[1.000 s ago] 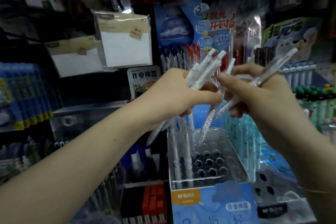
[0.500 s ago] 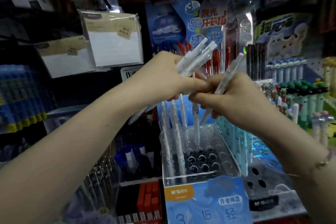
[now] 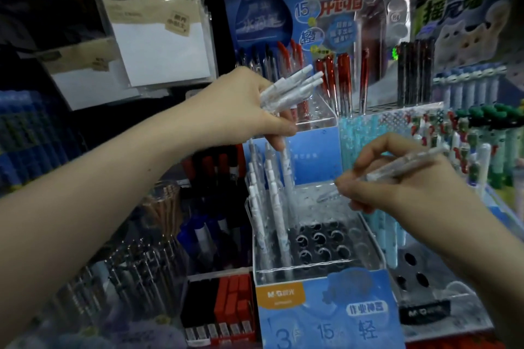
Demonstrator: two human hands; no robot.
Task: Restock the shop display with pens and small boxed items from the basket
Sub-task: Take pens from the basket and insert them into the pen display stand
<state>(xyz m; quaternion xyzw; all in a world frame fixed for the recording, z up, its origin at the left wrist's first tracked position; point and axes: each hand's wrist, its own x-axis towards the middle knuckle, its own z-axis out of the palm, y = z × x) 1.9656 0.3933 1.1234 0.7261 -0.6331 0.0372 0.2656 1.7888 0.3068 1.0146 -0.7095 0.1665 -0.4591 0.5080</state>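
My left hand (image 3: 243, 110) grips a bundle of white pens (image 3: 292, 88), their caps pointing up and right, above the clear blue-fronted pen display box (image 3: 317, 272). Several white pens (image 3: 269, 207) stand in the box's left rows; the dark holes (image 3: 323, 244) on its right side hold nothing. My right hand (image 3: 397, 178) holds one clear pen (image 3: 408, 164) tilted over the box's right rear corner, its tip pointing down and left toward the holes.
Light blue pens (image 3: 388, 238) fill the display to the right. Red pens (image 3: 340, 79) and black pens (image 3: 414, 73) stand behind. Packed envelopes (image 3: 158, 37) hang at upper left. Red and black small boxes (image 3: 226, 306) sit lower left of the box.
My hands have separated. The right hand has drawn one pen away from the bundle and lowered it toward the box; the left hand stays up with the remaining pens.
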